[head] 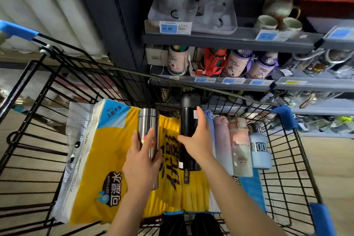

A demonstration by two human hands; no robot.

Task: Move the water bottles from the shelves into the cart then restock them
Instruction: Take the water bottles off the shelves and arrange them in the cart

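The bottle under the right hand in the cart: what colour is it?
Black, with a small white label; the bottle shows best in the head view, the right hand gripping it.

The yellow tissue pack [107, 159] in the cart carries "New" with "全新升级" on its blue corner and "SOFT CLEAN" beside "可湿水" in a dark badge. A blue price tag [169, 28] on the top shelf edge reads "69.80". The purple bottle [236, 63] on the shelf below shows "SPACE RABBIT". Other shelf tags are too blurred to read.
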